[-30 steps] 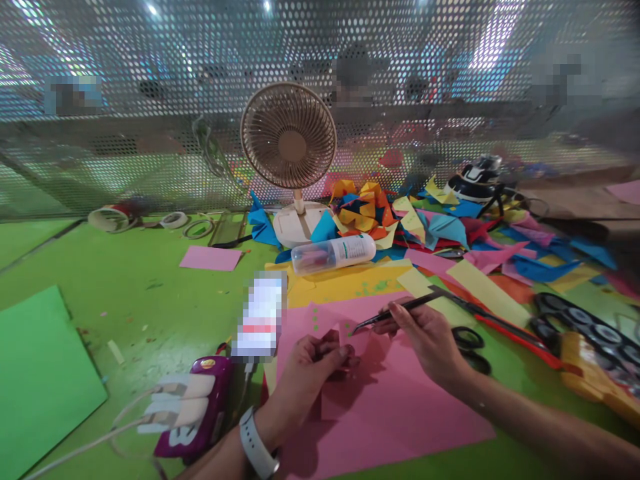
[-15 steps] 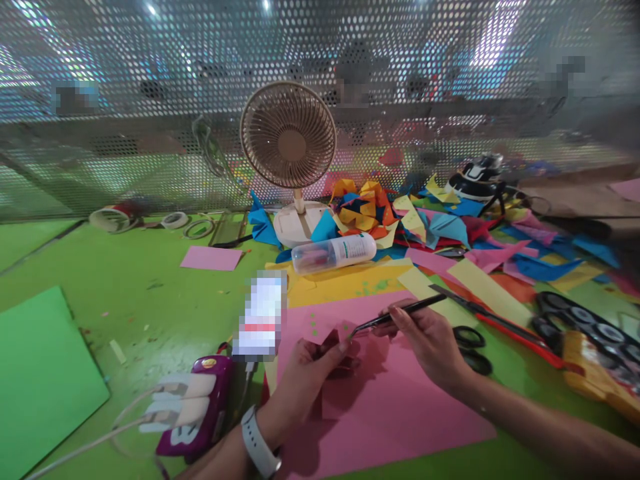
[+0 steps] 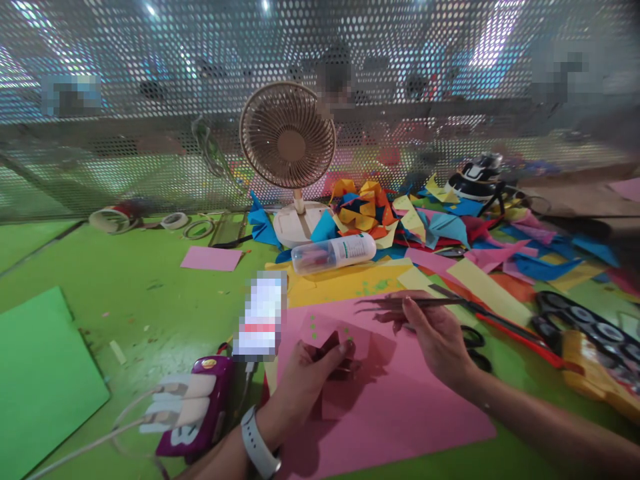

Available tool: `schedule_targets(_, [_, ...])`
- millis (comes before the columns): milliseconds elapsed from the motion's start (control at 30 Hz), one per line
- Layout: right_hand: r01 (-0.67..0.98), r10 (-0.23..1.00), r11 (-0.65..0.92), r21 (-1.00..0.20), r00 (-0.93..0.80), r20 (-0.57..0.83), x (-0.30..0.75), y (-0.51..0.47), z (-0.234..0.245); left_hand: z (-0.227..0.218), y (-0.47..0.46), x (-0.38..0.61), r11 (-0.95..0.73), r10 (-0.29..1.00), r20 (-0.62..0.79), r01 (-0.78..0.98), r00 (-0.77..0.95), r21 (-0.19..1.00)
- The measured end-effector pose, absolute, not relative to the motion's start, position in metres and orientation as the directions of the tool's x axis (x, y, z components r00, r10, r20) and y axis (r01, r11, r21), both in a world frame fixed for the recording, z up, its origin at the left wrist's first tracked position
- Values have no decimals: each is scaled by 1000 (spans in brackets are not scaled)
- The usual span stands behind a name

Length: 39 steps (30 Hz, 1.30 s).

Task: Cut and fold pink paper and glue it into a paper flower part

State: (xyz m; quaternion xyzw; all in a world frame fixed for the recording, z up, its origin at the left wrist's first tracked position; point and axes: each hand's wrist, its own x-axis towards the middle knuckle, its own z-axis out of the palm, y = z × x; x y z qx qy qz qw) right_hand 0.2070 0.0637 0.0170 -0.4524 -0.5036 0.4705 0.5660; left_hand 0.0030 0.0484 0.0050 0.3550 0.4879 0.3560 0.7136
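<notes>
My left hand (image 3: pixel 305 373), with a white watch on the wrist, pinches a small folded piece of dark pink paper (image 3: pixel 330 343). Most of that piece is hidden by the thumb and fingers. In my right hand (image 3: pixel 437 340) are dark tweezers (image 3: pixel 380 305), their thin tips apart and pointing left. The tips hover above and clear of the folded piece. Below both hands lies a large pink sheet (image 3: pixel 410 413). Several tiny green dots (image 3: pixel 313 327) rest on it near the folded piece, and more green bits dot the yellow paper (image 3: pixel 320 287) behind.
A phone (image 3: pixel 260 317) and a purple power strip (image 3: pixel 220 387) with plugs sit left. Behind stand a clear bottle (image 3: pixel 333 253), a fan (image 3: pixel 295 227) and a pile of folded coloured papers (image 3: pixel 365 207). Scissors (image 3: pixel 477 350), a red-edged cutter (image 3: pixel 520 337) and a black tray (image 3: pixel 590 320) lie right.
The tweezers have lifted up from the folded paper and their tips have spread apart. My right hand has risen slightly. My left hand has stayed in place.
</notes>
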Motion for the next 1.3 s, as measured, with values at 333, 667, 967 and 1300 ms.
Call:
schedule_targets(333, [271,912,342,-900,-326,248,203,61,12,12,48,6,430,872,-378,-120,310,895])
schedule_targets(667, [237,938,272,-933,-283,201,199,57,9,19,46,7,398,879,-364,-54,308,916])
schedule_targets(967, [192,930,293,-937,-285,233,198,53,12,17,44,4,386,887,-344,-85,307,918])
schedule_targets(1300, [184,927,314,-931,-270,259,201,55,7,19,46,3,404,876,-342,-129,340,906])
